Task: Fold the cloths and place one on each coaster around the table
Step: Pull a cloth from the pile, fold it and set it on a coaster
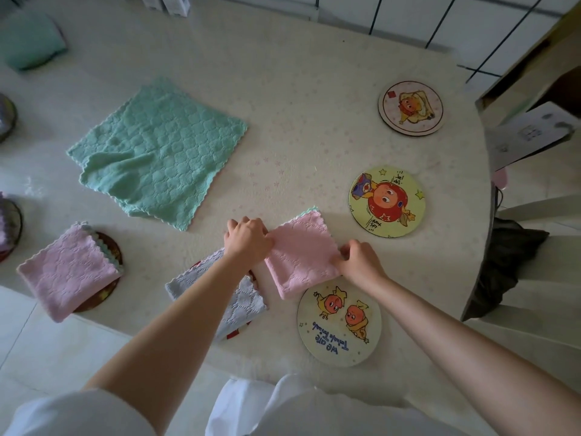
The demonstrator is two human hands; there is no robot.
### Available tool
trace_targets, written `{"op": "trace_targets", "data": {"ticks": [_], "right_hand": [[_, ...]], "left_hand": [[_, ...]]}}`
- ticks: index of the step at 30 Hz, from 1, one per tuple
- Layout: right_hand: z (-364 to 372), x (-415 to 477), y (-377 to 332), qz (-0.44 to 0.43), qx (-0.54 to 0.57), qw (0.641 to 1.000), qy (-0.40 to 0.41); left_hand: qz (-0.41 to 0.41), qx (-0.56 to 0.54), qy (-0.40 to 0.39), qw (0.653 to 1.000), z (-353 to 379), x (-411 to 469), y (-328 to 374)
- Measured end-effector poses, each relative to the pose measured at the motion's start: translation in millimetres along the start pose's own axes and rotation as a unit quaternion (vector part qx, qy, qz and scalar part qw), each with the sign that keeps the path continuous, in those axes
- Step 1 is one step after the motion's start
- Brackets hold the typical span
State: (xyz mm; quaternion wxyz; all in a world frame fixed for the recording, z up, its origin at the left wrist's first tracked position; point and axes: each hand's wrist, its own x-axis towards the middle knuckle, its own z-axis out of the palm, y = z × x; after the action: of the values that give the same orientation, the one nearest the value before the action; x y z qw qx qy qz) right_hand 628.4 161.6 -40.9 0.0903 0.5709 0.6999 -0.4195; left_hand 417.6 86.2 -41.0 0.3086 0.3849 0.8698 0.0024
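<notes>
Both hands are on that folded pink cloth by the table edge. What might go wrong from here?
1. The pink cloth could unfold when the left hand and right hand lift it.
2. The nearest bare coaster sits close to the table edge, so it might get nudged off.
3. The left forearm crosses the grey cloth and may drag it.

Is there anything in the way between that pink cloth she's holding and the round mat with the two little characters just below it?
Nothing visible. Both hands, left and right, hold the folded pink cloth, whose near edge lies right beside the bare coaster. The grey cloth lies off to the left.
</notes>
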Motion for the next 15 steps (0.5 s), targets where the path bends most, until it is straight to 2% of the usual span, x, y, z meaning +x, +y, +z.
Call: {"op": "trace_targets", "data": {"ticks": [3, 6, 8, 10, 12, 15], "right_hand": [[-4.6, -5.2, -3.2, -0.004, 0.024, 1.0, -0.014], [-15.9, -15.4, -0.1, -0.004, 0.092, 0.995, -0.049], [-25.1, -22.8, 8.1, 0.006, 0.168, 0.983, -0.077], [-34.5, -32.3, 17.5, 0.019, 0.268, 0.957, -0.105], [-42.1, -42.9, 29.6, 0.02, 0.341, 0.933, -0.111], [-45.3, -57.6, 53.7, 0.014, 0.349, 0.934, -0.077]], "left_hand": [[-0.001, -0.067, -0.01, 0.998, -6.3, -7.3, 2.9], [-0.007, -0.209, -0.026, 0.977, -17.3, -17.1, 6.5], [-0.035, -0.374, -0.059, 0.925, -24.0, -30.1, 9.0], [-0.041, -0.484, -0.1, 0.868, -27.2, -46.4, 9.6], [-0.033, -0.526, -0.126, 0.84, -24.6, -62.0, 9.4], [-0.036, -0.548, -0.15, 0.822, -9.3, -82.0, 8.8]]}}
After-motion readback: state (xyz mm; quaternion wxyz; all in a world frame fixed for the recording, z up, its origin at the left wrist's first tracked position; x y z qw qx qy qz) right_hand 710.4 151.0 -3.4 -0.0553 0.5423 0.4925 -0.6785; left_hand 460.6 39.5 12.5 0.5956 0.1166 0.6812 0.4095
